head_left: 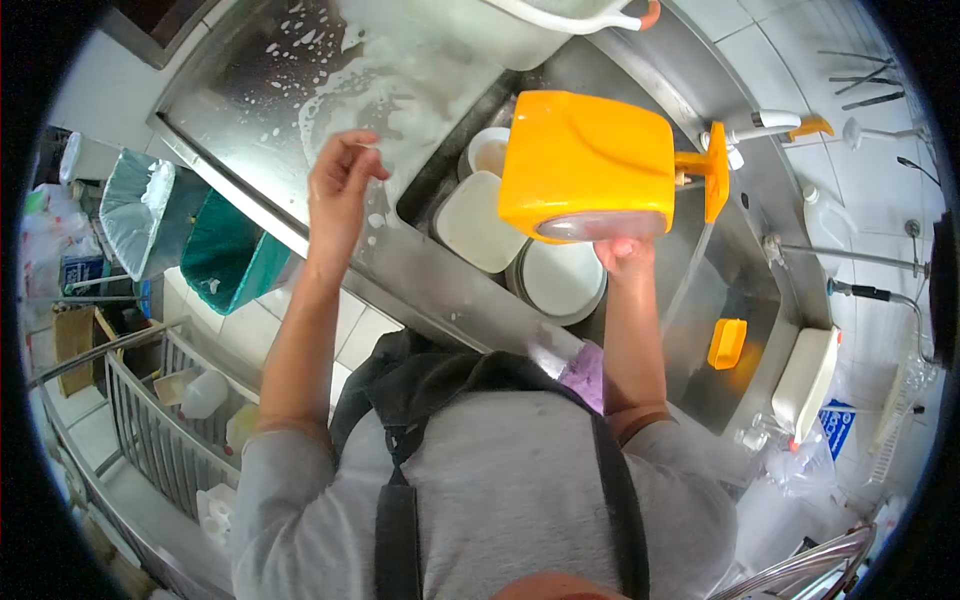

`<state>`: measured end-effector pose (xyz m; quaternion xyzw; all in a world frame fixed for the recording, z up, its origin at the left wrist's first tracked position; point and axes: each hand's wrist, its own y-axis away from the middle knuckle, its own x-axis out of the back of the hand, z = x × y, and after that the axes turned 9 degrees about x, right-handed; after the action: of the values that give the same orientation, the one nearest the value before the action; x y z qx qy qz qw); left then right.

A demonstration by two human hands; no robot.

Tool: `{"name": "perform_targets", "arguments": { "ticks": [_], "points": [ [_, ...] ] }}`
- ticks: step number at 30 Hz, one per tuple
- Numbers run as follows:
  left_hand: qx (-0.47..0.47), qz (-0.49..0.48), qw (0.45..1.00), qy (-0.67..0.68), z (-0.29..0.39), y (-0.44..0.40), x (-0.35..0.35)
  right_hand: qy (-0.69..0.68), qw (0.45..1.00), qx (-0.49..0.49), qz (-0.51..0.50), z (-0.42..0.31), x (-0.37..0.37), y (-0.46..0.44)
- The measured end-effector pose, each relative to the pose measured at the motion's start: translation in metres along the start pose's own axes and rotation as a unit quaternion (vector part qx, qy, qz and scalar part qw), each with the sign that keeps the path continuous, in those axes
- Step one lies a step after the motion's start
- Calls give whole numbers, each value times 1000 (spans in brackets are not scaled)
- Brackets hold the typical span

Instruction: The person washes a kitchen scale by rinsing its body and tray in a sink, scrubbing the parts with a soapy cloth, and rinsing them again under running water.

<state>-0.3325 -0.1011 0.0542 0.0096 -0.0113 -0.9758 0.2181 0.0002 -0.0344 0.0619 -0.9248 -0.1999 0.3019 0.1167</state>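
Note:
My right hand [626,256] grips the lower edge of a large yellow plastic container [590,150], tilted on its side above the sink. The container has a cloudy see-through panel [605,226] on its lower side, and a yellow lever-like piece [716,175] sticks out at its right end. Part of my right hand is hidden behind the container. Over the wet steel drainboard [400,130], my left hand [345,180] is raised with its fingers loosely bent and apart, holding nothing. Below the container, a round white dish [562,280] and a pale square dish [480,222] lie in the sink basin.
Water streams [690,262] from a tap into the right basin, where a small yellow part [727,344] lies. A large white tub [520,30] stands at the back. Lined bins [232,250] and a metal rack [165,400] are on the left.

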Motion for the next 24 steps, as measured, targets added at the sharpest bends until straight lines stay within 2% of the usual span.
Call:
{"name": "perform_targets", "arguments": {
  "ticks": [1, 3, 5, 7, 8, 10, 11, 13, 15, 16, 17, 18, 19, 21, 22, 23, 24],
  "points": [
    [11, -38, 999, 10, 1, 4, -8, -6, 1000, 7, -9, 2, -1, 0],
    [98, -156, 981, 68, 2, 12, -21, 12, 1000, -7, -2, 9, -3, 3],
    [188, -241, 930, 203, 27, 23, -40, 26, 1000, -14, 8, 17, -23, -1],
    [224, -293, 908, 201, 47, 20, -56, 77, 996, -7, 51, 19, -66, -13],
    [253, -295, 894, 225, 53, 15, -58, 72, 996, 6, 47, 27, -67, -15],
    [238, -293, 906, 194, 54, -10, -50, 231, 972, 1, 43, 46, -72, -25],
    [238, -288, 912, 172, 48, -23, -46, 231, 972, 10, 43, 51, -74, -29],
    [232, -300, 903, 201, 44, -51, -33, 313, 945, 55, 82, 51, -94, -46],
    [207, -314, 920, 108, 46, -75, -18, 285, 952, 58, 97, 66, -106, -58],
    [169, -323, 927, 90, 51, -88, -11, 254, 960, 54, 109, 73, -112, -63],
    [175, -333, 922, 94, 54, -108, -2, 223, 966, 47, 123, 81, -117, -66],
    [97, -358, 927, -62, 55, -137, 9, 240, 964, 27, 116, 98, -106, -63],
    [12, -371, 904, -214, 57, -168, 13, 249, 960, 22, 124, 107, -112, -62],
    [-37, -319, 927, -192, 80, -225, 11, 238, 955, -3, 178, 126, -132, -59],
    [-124, -306, 931, -153, 83, -263, 1, 275, 946, 18, 171, 133, -140, -62],
    [-193, -284, 917, -204, 95, -301, -11, 282, 942, 9, 184, 138, -145, -63],
    [-164, -277, 926, -198, 109, -327, -28, 305, 936, 6, 176, 142, -149, -65]
  ]
}}
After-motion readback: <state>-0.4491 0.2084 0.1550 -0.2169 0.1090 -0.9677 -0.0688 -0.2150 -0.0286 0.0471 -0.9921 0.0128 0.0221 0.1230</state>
